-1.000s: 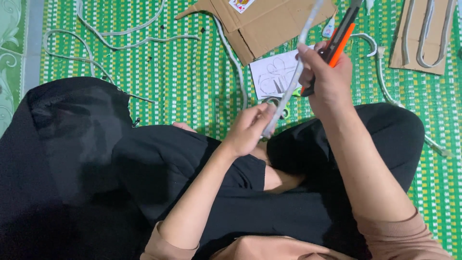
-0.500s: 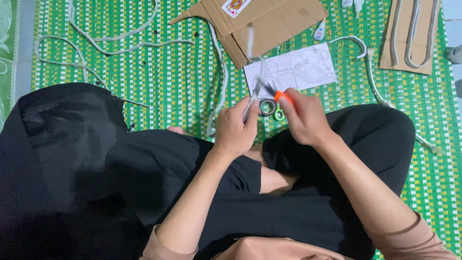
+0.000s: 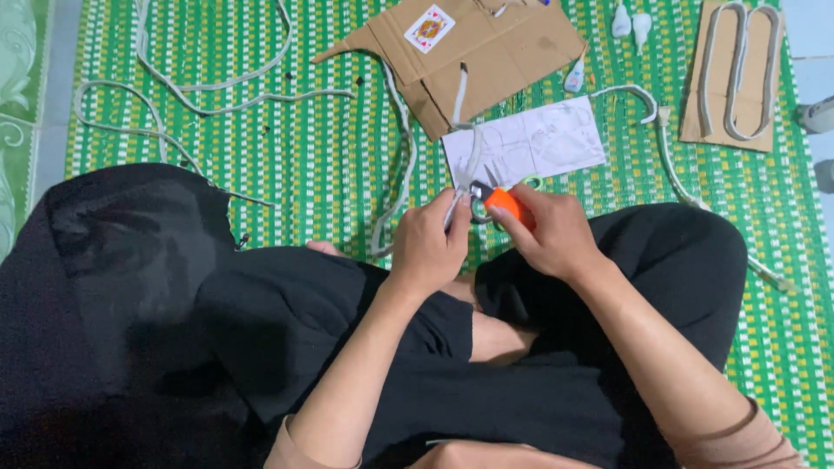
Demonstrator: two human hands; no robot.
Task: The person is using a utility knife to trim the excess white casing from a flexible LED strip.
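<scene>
My left hand (image 3: 432, 242) pinches a pale grey cord (image 3: 464, 168) that runs up from my fingers toward the cardboard. My right hand (image 3: 550, 231) grips an orange-handled cutting tool (image 3: 506, 205) whose head meets the cord just beside my left fingers. Both hands are close together above my crossed legs in black trousers (image 3: 539, 365). A white paper sheet with line drawings (image 3: 532, 142) lies on the mat right behind the hands.
A green and white woven mat (image 3: 304, 148) covers the floor. Flattened cardboard (image 3: 486, 48) with a playing card (image 3: 429, 28) lies at the top. More cord (image 3: 200, 91) loops at upper left. A cardboard piece with glued cord (image 3: 737, 74) sits upper right, near small glue bottles (image 3: 630, 22).
My right hand came down from high on the right with the orange tool. Both hands now meet low over my lap, and the cord hangs shorter between them.
</scene>
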